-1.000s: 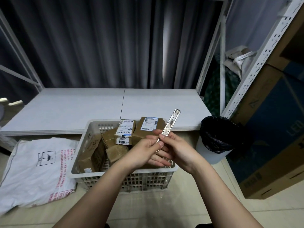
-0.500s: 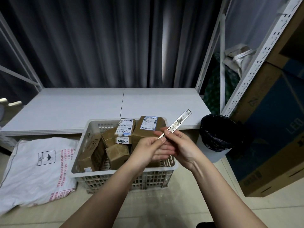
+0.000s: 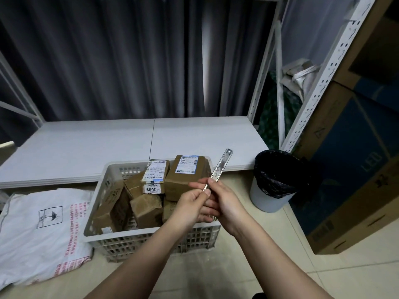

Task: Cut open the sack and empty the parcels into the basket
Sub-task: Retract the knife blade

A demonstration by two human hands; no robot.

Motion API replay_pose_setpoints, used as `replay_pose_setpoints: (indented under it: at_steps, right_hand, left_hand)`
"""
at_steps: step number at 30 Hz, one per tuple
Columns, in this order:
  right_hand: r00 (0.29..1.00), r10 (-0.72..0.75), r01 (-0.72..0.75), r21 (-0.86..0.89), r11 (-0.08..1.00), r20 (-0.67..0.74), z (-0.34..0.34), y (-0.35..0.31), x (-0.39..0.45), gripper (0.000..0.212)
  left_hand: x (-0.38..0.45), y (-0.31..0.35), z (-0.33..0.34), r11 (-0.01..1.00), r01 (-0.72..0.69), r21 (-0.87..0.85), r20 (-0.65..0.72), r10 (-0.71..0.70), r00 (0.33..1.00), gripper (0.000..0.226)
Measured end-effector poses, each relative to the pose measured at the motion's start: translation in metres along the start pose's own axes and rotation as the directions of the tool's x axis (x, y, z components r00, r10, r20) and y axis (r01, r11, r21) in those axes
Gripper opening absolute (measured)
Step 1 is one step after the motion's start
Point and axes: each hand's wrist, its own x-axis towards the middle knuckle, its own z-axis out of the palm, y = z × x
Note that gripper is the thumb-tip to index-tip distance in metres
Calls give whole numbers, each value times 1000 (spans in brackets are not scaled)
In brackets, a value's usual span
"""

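A white slatted basket (image 3: 101,203) stands on the floor, filled with several brown cardboard parcels (image 3: 146,209), two of them with white labels on top. The white sack (image 3: 36,231) lies flat and limp on the floor left of the basket. Both hands meet above the basket's right side. My right hand (image 3: 226,203) grips a slim metal utility knife (image 3: 221,167), which points up and to the right. My left hand (image 3: 191,205) pinches the knife's lower end with thumb and fingertips.
A low white table (image 3: 108,145) runs behind the basket, with grey curtains beyond it. A bin with a black liner (image 3: 276,180) stands right of the basket. White shelving uprights (image 3: 323,78) and large cardboard boxes (image 3: 356,173) fill the right side.
The knife's tip swung right and down, then back to a steeper angle. Both hands stayed together over the basket's right side; nothing else moved.
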Motion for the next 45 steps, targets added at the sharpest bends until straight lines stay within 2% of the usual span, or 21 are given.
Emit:
replay_pose_setpoints:
  at_steps: [5,10,13,16,18,20,22,25,28,30,33,36,37,42,43,45]
  right_hand:
    - [996,86,-85,-37,996,30,-23,-6,15,17]
    - [986,129,-138,-84,987,-105,-44,-10,33,20]
    - [977,158,-165,-46,985,-142,-65,-19,50,19]
    - [971,129,-157,-129,979,-200,-97,-31,74,21]
    - [967,119,-168,-215,962,-225,-120,-35,94,21]
    - [964,110,-171,-248,953,-242,-141,-34,121,20]
    - [961,105,-169,-242,955,-257,-155,-30,149,17]
    - [950,102,-188,-282,941,-295,-172,-14,197,19]
    - [922,101,-210,-264,941,-374,-192,5,242,22]
    - [906,96,-212,-244,946,-413,-205,18,268,20]
    - [897,73,-198,-249,948,-437,-219,32,299,24]
    - [890,30,-171,-270,947,-455,-232,39,328,33]
    - [884,23,-174,-283,943,-467,-236,42,337,36]
    - [845,-24,-188,-339,922,-534,-257,56,369,32]
    - [834,-39,-194,-358,913,-550,-258,58,373,27]
    - [809,-67,-186,-362,914,-583,-260,58,379,19]
  left_hand:
    - [15,-7,11,998,66,-11,27,-66,997,25]
    - [49,-8,41,987,133,-88,-54,-138,989,25]
    - [81,-6,55,986,161,37,-38,-160,986,17]
    - [118,-9,63,949,191,251,70,-214,974,13]
    - [146,-11,67,934,147,325,31,-166,986,10]
    - [177,-18,66,942,140,306,-60,-128,990,21]
    - [204,-26,65,920,119,373,-147,-68,987,26]
    - [246,-40,58,761,45,647,-169,86,982,32]
    - [290,-49,50,578,32,815,-143,147,979,27]
    - [319,-58,46,405,19,914,-108,196,975,20]
    - [353,-73,39,166,-8,986,-35,254,967,24]
    - [381,-93,35,-47,-60,997,69,247,966,24]
    - [389,-100,34,-35,-84,996,89,225,970,25]
    - [420,-114,29,284,-110,953,106,31,994,38]
    - [423,-114,30,357,-87,930,98,-14,995,34]
    - [430,-115,32,593,2,805,62,-87,994,20]
